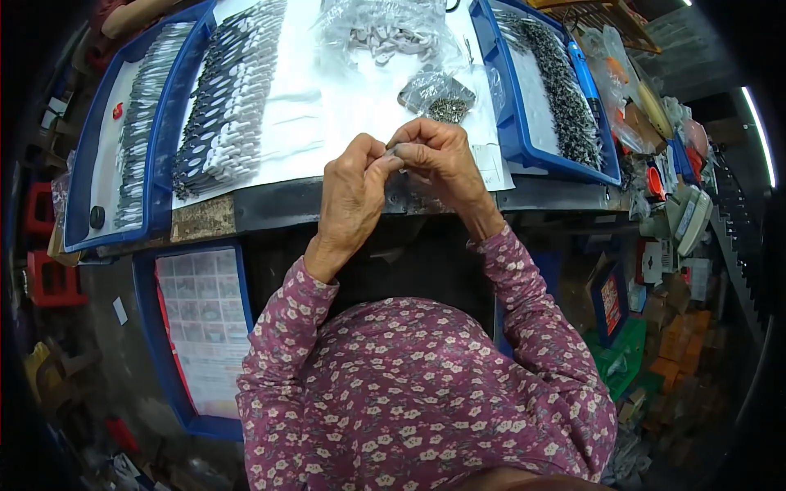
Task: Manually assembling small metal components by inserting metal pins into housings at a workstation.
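Note:
Over the front edge of the table, my left hand (350, 192) and my right hand (446, 162) meet fingertip to fingertip. Both are closed in a pinch around something small and greyish, mostly covered by the fingers, so its kind cannot be made out. Just beyond my right hand, small brassy metal pieces (449, 110) lie at the mouth of a clear plastic bag (432, 87). Farther back sits a larger clear bag (340, 45) with pale grey, loop-like pieces (393, 42). Left of my hands, black-and-white slender parts (233, 102) lie stacked in neat overlapping rows.
A blue tray (157, 184) of thin parts stands at the left, with a black round piece (97, 217) in it. On the right, another blue tray (509, 135) holds many dark parts and a blue pen-like tool (583, 72). Someone's arm (135, 15) shows at the far left.

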A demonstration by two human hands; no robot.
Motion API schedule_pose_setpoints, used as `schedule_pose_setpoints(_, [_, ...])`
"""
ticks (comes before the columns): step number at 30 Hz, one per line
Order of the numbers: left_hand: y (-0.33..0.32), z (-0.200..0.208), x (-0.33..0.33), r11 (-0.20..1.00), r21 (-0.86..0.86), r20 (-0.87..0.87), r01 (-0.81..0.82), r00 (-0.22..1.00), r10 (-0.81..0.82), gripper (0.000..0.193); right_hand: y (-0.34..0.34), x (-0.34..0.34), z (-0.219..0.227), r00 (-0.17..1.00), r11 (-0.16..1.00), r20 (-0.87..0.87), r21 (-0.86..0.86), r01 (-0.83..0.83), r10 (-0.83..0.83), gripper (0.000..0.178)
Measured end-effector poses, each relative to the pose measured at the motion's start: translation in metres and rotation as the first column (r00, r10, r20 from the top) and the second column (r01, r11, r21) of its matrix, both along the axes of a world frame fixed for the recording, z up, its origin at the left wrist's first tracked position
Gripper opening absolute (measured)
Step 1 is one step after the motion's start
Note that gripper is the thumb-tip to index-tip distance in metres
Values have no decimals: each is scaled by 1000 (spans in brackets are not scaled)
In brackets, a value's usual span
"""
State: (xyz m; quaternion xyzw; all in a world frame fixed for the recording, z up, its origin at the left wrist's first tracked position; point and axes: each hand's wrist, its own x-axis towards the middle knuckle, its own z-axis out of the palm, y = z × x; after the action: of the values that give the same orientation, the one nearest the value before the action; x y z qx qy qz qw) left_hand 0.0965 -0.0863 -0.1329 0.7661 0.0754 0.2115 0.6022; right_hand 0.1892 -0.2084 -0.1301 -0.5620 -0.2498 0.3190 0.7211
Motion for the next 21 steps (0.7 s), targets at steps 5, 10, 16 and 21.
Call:
schedule_pose_setpoints(5, [4, -2, 4, 864, 499, 76, -66, 997, 32, 8, 6, 36, 6, 966, 988, 252, -152, -25, 63, 18])
schedule_pose_setpoints(10, [10, -4, 7, 639, 768, 101, -37, 993, -63, 11, 43, 98, 1, 497, 926, 867, -159, 344, -36, 17])
schedule_pose_setpoints(16, [13, -6, 10, 504, 863, 70, 29, 982, -177, 11, 73, 153, -39, -36, 822, 988, -104, 560, 150, 17])
schedule_pose_setpoints(21, [17, -8, 6, 411, 910, 69, 49, 961, -267, 9, 81, 167, -52, -11, 822, 960, -233, 520, 279, 19])
